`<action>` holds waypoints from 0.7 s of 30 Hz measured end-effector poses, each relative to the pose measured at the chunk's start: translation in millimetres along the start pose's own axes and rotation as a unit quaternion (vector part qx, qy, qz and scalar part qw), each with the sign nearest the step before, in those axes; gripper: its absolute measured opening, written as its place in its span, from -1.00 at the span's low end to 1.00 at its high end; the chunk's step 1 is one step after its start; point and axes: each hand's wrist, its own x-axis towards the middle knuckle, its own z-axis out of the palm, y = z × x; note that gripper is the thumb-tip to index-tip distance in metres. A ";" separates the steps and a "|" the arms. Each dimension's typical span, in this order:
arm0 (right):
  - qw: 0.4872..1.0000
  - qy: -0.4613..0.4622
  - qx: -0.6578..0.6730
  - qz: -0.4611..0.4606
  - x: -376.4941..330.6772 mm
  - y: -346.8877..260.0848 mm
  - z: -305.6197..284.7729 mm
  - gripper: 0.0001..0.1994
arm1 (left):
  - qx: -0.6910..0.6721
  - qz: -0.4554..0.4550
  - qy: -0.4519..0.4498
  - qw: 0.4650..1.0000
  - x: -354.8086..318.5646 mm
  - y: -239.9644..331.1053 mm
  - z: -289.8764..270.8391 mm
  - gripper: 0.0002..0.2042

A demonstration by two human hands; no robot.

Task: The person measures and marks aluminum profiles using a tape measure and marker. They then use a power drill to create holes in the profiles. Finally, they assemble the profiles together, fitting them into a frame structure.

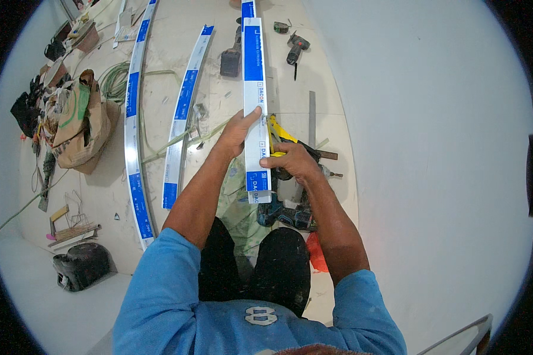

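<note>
From the head camera I see my left hand (238,131) laid flat, fingers closed along the left edge of a long white-and-blue strip (255,100). My right hand (293,161) pinches the strip's right edge near its lower end. Yellow snips (280,134) lie on the floor (160,71) just beside it.

Blue-and-white label film wraps the strip (256,106) I grip — two strips (133,136) alike lie at ten o'clock.
</note>
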 end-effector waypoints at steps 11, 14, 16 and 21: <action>0.985 0.068 0.151 0.054 -26.6 6.8 -26.6 -0.45 | -0.227 -0.096 -0.055 0.968 33.0 -32.5 -25.1 -0.60; 0.989 0.073 0.112 0.068 -15.9 3.8 -38.1 -0.43 | -0.222 -0.139 -0.087 0.961 51.5 -42.7 -33.7 -0.62; 0.990 0.089 0.086 0.063 -4.6 18.5 -49.7 -0.42 | -0.204 -0.150 -0.086 0.964 50.5 -41.7 -26.1 -0.60; 0.991 0.058 0.089 0.083 6.4 19.5 -49.9 -0.39 | -0.127 -0.123 -0.068 0.982 51.1 -42.8 -30.0 -0.51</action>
